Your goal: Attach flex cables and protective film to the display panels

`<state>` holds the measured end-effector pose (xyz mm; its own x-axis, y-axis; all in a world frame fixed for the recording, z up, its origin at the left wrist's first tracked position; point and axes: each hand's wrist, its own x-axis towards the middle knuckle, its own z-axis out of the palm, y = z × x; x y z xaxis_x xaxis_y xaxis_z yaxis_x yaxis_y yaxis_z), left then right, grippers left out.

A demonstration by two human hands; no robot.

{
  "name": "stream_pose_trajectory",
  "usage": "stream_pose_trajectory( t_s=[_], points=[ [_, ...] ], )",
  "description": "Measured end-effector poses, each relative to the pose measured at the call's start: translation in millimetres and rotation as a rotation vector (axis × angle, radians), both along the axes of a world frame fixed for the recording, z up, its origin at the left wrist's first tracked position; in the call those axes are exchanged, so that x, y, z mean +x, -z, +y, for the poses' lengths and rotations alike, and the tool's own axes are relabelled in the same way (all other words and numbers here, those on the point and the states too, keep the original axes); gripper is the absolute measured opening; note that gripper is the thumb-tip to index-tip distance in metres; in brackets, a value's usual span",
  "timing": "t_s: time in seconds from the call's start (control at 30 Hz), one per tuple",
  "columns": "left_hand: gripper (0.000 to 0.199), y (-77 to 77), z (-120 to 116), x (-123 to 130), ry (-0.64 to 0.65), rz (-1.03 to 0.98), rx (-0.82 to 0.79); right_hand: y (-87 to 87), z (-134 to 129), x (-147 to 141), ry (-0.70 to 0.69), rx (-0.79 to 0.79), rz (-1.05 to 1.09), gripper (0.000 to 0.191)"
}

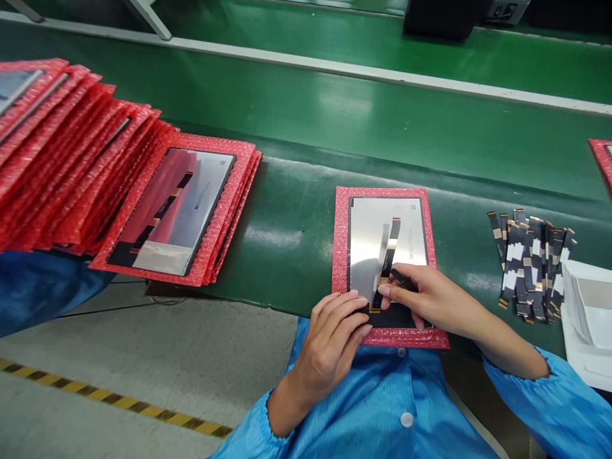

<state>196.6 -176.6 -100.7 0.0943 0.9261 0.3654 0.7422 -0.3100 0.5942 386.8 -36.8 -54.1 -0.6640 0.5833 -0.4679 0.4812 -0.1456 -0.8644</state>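
Observation:
In front of me a display panel (pixel 366 223) lies silver side up on a red bubble-wrap sheet (pixel 340 242). A black flex cable (pixel 393 239) with gold ends rises along the panel from its dark lower strip, its reflection beside it. My left hand (pixel 332 338) rests with outstretched fingers on the panel's lower left edge, close to the cable's lower end. Above the lower strip, my right hand (pixel 430 296) is closed in a pinch around a slim black tool (pixel 404 279); its thumb and fingertips are at the cable's lower part. The tool's tip is hidden.
At left, red bubble-wrap pouches (pixel 81 159) lean in a row, beside a stacked display panel (pixel 210 191) with its own cable. A pile of loose flex cables (pixel 533 268) lies at right, next to white trays (pixel 588 319). A blue sleeve (pixel 43 290) shows at far left.

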Motion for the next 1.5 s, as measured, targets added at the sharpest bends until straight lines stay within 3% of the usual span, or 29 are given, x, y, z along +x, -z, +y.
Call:
stream_pose_trajectory(
  t_s=[0.93, 1.27, 1.5],
  points=[
    [0.018, 1.0, -1.0, -2.5, 0.011, -0.007, -0.021, -1.0, 2.2, -6.8, -0.014, 0.026, -0.005, 0.019],
    [0.044, -5.6, 1.2, -1.2, 0.019, 0.109, -0.047, -1.9, 2.2, -6.8, -0.058, 0.04, -0.054, 0.022],
    [0.046, -3.0, 0.1, -3.0, 0.052, 0.154, -0.06, -1.1, 2.4, -5.4, -0.069, 0.049, -0.064, 0.023]
  ],
)
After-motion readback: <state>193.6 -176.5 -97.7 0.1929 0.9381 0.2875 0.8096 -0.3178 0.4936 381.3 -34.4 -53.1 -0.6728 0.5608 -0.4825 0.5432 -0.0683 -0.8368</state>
